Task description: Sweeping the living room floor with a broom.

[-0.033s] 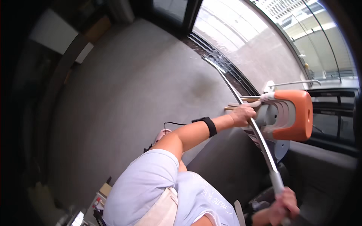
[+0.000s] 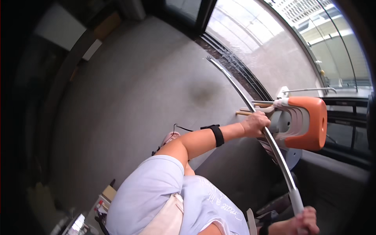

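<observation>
A long metal pole [image 2: 276, 150] runs slantwise from the lower right up to the floor beside the door track. At its far end is a narrow flat head [image 2: 218, 65], seen almost edge-on, so its exact kind is unclear. My left hand [image 2: 255, 124] is closed around the pole partway along, next to a stack of stools. Lower down, my right hand [image 2: 308, 220] grips the pale grey sleeve [image 2: 296, 200] near the pole's near end. A black strap [image 2: 217, 135] circles my left forearm.
The stacked stools [image 2: 313, 123], orange on top, stand close by the pole on the right. A sliding-door track [image 2: 244, 72] with wet-looking streaks borders the grey concrete floor [image 2: 129, 90]. A dark-framed door stands at the back. Small items [image 2: 102, 205] sit at lower left.
The pole's flat head has shifted left over the floor, away from the door track. Both hands have moved slightly right and keep their grip. The whole view has shifted a little.
</observation>
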A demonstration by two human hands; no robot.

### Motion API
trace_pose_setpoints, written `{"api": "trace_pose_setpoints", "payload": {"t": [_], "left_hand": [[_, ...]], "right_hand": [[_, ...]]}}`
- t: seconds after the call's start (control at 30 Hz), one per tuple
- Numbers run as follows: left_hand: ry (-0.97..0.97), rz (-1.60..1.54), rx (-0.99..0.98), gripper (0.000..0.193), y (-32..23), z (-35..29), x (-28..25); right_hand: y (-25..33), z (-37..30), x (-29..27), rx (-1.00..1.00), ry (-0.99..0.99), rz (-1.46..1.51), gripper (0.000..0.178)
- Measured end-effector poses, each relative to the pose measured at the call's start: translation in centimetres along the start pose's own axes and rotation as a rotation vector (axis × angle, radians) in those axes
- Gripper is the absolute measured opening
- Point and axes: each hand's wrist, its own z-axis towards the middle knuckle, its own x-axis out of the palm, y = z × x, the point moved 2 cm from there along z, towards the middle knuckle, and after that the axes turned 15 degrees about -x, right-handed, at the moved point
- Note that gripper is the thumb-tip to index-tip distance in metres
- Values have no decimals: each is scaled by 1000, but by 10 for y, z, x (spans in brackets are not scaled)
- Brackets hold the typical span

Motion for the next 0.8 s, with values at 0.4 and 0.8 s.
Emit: {"api": "trace_pose_setpoints", "payload": {"t": [0.4,0.8], "left_hand": [[-295,579,-951,12,-32,-374,-140],[-535,490,-579,39,61,-262,-99]], "right_hand": [[-91,-40,214,657,352,1626,11],[-122,27,161,464,644,1283,16]]}}
